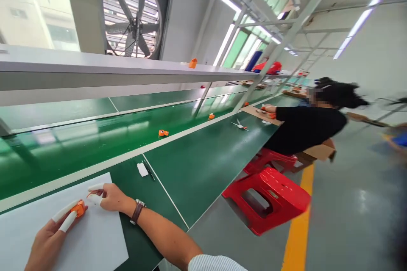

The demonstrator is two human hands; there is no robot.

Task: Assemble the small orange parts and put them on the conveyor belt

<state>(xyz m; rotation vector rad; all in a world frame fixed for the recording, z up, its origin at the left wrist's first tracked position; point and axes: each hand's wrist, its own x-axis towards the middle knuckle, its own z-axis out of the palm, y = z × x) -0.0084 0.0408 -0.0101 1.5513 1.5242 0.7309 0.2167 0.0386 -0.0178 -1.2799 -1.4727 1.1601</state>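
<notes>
My left hand [52, 233] grips a small orange plastic part [79, 208] between thumb and fingertips, above a white sheet [98, 241]. White finger cots cover the gripping fingertips. Close by on the right, my right hand [110, 197] also wears white cots, its thumb and fingers drawn together. A thin bit of orange shows at its fingertips, too small to make out. A gap separates these fingertips from the part in my left hand. To the right of the sheet, a small white piece [142, 170] lies beside a dark pen-like tool [149, 170].
Orange parts [163, 133] lie on the shiny green conveyor belt [95, 144] beyond the bench. A white shelf [127, 65] spans above it. Farther right, a co-worker in black [305, 127] handles orange parts over cardboard. Red stools [270, 199] stand at the bench edge.
</notes>
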